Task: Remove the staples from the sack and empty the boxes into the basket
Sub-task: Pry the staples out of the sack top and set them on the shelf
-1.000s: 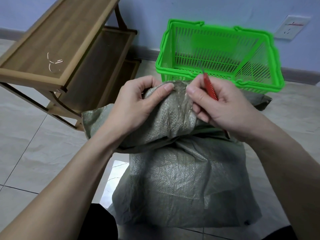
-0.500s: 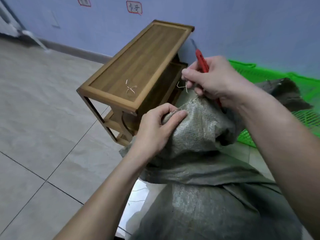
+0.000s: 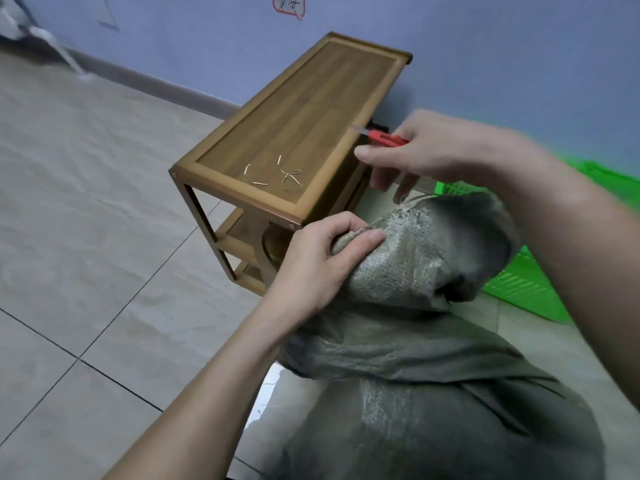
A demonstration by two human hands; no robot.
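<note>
A grey-green woven sack [image 3: 415, 393] stands on the floor in front of me, its top bunched up. My left hand [image 3: 322, 261] grips the folded top edge of the sack. My right hand [image 3: 440, 154] hovers above the sack's top, near the wooden rack's right edge, and holds a red utility knife [image 3: 382, 136] with its blade pointing left. Several pulled staples [image 3: 277, 174] lie on the top of the rack. The green plastic basket [image 3: 519, 282] shows at the right, mostly hidden behind the sack and my right arm. No boxes are visible.
A low wooden rack [image 3: 304, 126] with shelves stands against the blue wall, left of the sack. Grey floor tiles [image 3: 104, 220] stretch to the left. A red-framed sticker [image 3: 289, 3] is on the wall above.
My right hand has moved from the sack's top out over the rack's edge, and one more staple now lies on the rack top. My left hand keeps its grip on the sack.
</note>
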